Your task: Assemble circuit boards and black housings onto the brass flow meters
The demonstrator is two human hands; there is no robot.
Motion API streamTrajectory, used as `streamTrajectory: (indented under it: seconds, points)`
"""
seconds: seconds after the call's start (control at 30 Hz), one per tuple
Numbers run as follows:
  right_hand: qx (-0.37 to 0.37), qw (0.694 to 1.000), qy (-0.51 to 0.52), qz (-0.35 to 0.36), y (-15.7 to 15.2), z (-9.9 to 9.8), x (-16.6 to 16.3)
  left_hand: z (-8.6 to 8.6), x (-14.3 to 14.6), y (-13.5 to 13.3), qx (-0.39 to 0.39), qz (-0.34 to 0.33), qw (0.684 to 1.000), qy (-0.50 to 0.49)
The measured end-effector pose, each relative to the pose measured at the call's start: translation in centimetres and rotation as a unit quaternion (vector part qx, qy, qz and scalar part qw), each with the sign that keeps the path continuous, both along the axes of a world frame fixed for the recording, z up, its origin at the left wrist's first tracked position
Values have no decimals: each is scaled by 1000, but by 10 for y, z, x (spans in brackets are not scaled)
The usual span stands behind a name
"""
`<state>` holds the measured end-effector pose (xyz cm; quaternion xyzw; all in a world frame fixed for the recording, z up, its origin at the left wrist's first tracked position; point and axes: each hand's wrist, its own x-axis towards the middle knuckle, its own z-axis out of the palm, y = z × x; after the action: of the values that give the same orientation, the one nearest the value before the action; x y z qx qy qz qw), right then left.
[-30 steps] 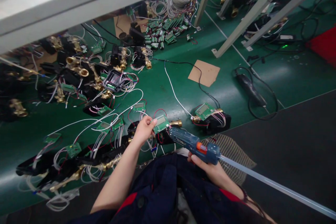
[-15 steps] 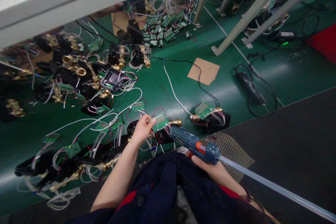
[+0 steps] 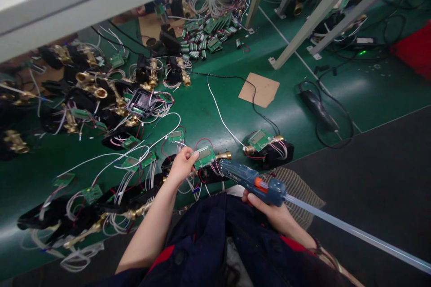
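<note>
My left hand (image 3: 182, 164) pinches a small green circuit board with a grey display (image 3: 204, 157), lifted over a black housing with a brass fitting (image 3: 225, 155) at the near edge of the green bench. My right hand (image 3: 272, 213) grips a blue hot-glue gun with an orange trigger (image 3: 253, 181). Its nozzle points left at the wires just under the board. A long clear glue stick (image 3: 357, 234) trails out of the gun's back to the lower right.
Another black unit with a green board (image 3: 267, 145) lies right of the gun. Several black and brass units with loose wires (image 3: 97, 98) crowd the left of the green bench (image 3: 208, 107). A cardboard square (image 3: 259, 89), a black tool with cable (image 3: 318, 110) and metal frame legs (image 3: 296, 40) lie beyond.
The view has shifted slightly; my hands, the board and the glue gun stay in nearly the same position relative to each other.
</note>
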<state>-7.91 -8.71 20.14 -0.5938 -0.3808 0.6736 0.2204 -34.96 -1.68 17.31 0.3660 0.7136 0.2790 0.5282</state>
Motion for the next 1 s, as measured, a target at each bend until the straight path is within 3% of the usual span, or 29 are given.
streamTrajectory:
  seconds: [0.53,0.8,0.9,1.0]
  points:
    - [-15,1000,-16,-7,-3,-1,1,2,0,1,-8,0,1000,5]
    - [-8,997,-67,-24,2,1,-4,-7,-1,5,-8,-34,999,40]
    - [-5,997,-71,-18,2,0,-2,-8,-15,20,-2,-58,995,76]
    - [40,995,-82,-32,3,3,2,-5,-53,36,-4,-52,989,138]
